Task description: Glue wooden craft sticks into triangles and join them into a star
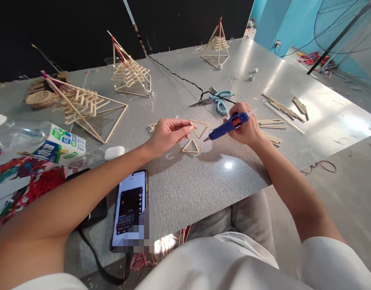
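My left hand (175, 135) pinches a small triangle of wooden sticks (203, 131) by one corner, holding it over the table. Just below it, a second small stick triangle (190, 151) lies on the tabletop. My right hand (244, 129) is wrapped round a blue hot glue gun (223, 131) with a clear glue stick at its back. The gun's nozzle points down and left, close to the two triangles but apart from them. A few more joined sticks (153, 127) lie partly hidden behind my left hand.
Stick pyramids (132, 76) stand at the back and left. Blue-handled scissors (221, 100) lie beyond my hands, near a black cord (176, 74). Loose sticks (270, 137) are at right. A phone (129, 209), white earbud case (114, 152) and plastic bottle (22, 135) sit at left.
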`<action>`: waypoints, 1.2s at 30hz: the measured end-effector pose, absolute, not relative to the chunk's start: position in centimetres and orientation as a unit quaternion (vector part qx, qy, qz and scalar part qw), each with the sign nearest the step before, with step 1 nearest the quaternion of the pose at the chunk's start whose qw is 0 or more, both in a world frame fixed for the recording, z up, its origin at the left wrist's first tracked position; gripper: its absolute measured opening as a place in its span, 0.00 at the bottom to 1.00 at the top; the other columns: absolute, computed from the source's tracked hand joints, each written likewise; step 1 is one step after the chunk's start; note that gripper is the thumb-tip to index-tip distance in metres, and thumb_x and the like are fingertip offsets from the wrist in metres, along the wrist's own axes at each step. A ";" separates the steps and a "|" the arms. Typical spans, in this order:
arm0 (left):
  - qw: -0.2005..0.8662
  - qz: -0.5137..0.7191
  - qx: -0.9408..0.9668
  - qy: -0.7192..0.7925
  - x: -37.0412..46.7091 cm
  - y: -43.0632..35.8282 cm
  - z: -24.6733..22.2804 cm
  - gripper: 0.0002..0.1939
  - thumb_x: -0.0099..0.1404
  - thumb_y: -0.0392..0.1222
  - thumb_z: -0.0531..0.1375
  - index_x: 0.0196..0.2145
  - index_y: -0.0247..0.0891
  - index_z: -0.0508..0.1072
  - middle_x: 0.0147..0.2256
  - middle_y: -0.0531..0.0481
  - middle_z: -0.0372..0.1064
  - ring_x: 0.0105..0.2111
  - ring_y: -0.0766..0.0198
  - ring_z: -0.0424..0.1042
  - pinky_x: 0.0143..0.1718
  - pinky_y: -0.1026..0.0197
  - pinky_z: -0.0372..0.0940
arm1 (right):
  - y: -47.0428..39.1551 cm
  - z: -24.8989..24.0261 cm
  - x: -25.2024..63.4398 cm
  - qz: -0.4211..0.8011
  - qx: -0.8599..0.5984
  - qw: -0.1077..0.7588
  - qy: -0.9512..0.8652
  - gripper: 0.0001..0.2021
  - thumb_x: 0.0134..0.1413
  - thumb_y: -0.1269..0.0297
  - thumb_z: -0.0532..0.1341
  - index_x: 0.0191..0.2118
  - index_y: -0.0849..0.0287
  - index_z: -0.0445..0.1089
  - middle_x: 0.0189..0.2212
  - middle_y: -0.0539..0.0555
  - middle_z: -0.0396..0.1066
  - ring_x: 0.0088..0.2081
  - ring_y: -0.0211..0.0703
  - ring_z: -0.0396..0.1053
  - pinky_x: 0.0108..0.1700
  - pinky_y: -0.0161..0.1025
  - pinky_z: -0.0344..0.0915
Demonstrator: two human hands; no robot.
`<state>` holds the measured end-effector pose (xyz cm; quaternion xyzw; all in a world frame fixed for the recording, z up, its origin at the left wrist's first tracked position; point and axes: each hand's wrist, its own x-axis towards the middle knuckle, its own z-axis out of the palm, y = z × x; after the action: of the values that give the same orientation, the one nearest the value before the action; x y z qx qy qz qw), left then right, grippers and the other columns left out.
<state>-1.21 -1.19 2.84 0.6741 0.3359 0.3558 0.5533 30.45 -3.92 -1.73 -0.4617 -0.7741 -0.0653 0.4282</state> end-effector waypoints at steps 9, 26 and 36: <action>0.560 0.332 0.688 0.320 -1.3 -1.6 3.1 0.15 0.61 0.50 0.75 0.40 0.36 0.89 0.25 0.52 0.67 0.23 0.70 0.59 0.23 0.65 0.53 | -3.7 -2.1 30.2 -0.034 -0.477 0.459 -0.749 0.16 0.62 0.48 0.70 0.45 0.49 0.66 0.36 0.54 0.74 0.34 0.50 0.70 0.40 0.54 0.73; 0.596 0.314 0.691 0.261 -1.1 -1.8 3.2 0.13 0.64 0.48 0.75 0.41 0.36 0.86 0.27 0.52 0.69 0.23 0.70 0.59 0.23 0.63 0.52 | -3.2 -3.2 30.4 0.035 -0.446 0.447 -0.775 0.21 0.66 0.40 0.69 0.50 0.49 0.69 0.39 0.55 0.71 0.37 0.54 0.71 0.44 0.60 0.74; 0.611 0.327 0.663 0.284 -0.9 -1.9 3.5 0.03 0.71 0.38 0.70 0.39 0.36 0.85 0.28 0.52 0.72 0.22 0.72 0.60 0.24 0.63 0.55 | -3.3 -2.8 29.8 0.030 -0.466 0.473 -0.747 0.25 0.57 0.34 0.74 0.43 0.47 0.69 0.37 0.55 0.74 0.35 0.52 0.71 0.39 0.58 0.74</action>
<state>-0.86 -1.87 3.47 0.6628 0.2842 0.3268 0.6108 29.82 -3.30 -2.77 -0.4663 -0.7467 0.0297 0.4734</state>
